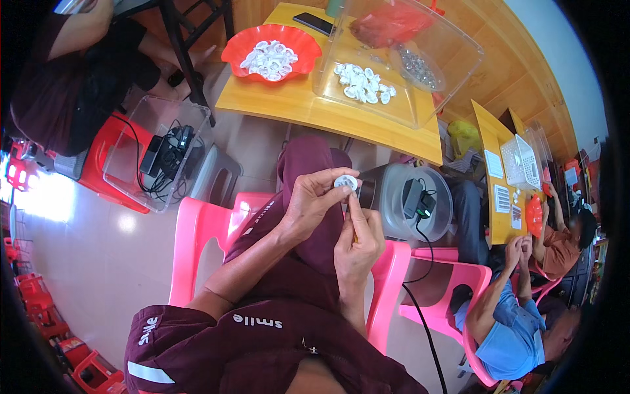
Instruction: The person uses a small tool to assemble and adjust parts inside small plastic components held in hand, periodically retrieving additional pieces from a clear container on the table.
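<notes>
Above my lap, my left hand (307, 205) pinches a small round white plastic piece (345, 180) between thumb and fingers. The piece has a raised rim, and small details inside it are too fine to make out. Just below it is my right hand (361, 246), its fingers curled and one fingertip reaching up to the piece's lower edge. A bit of yellow shows among the right fingers, but what it belongs to is hidden. Similar white pieces fill a wavy-rimmed red bowl (231, 55) on the wooden table (275, 105). More white pieces (364, 83) lie inside a clear plastic bin (426, 108).
The bin also holds a red plastic bag (394, 26) and a dish of small metallic parts (420, 69). A black phone (314, 23) lies behind. Lidded tubs (387, 197) and a cable (426, 322) are at my right. A clear box of adapters (167, 157) stands left. Co-workers sit both sides.
</notes>
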Demonstrator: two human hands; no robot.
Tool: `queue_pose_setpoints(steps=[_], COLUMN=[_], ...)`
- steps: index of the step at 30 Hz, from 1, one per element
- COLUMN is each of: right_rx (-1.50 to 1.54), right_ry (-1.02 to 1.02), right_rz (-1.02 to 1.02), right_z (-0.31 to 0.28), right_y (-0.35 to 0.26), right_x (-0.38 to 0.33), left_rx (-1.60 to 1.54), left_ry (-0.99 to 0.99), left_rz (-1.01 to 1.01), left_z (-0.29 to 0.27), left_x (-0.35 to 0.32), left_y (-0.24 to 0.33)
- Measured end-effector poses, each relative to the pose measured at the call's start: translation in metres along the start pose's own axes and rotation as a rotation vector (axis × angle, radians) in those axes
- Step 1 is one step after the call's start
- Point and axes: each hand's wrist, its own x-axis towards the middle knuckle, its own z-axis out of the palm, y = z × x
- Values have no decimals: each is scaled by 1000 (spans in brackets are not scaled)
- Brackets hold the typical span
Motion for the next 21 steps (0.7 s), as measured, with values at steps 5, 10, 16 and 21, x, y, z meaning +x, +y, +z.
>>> queue_pose_setpoints(steps=[5,10,16,21], right_rx=[24,45,35,38], right_ry=[0,-2,-19,-23], right_rz=[1,14,49,45], right_z=[1,2,3,3], right_y=[-1,-1,-3,-3], right_x=[1,0,-2,-2], left_rx=[-35,-44,-15,-29], left_ry=[11,19,9,21], left_rz=[-5,-2,-7,-3], left_z=[0,0,-1,-1], left_x=[-1,0,0,0], left_y=[1,1,0,0])
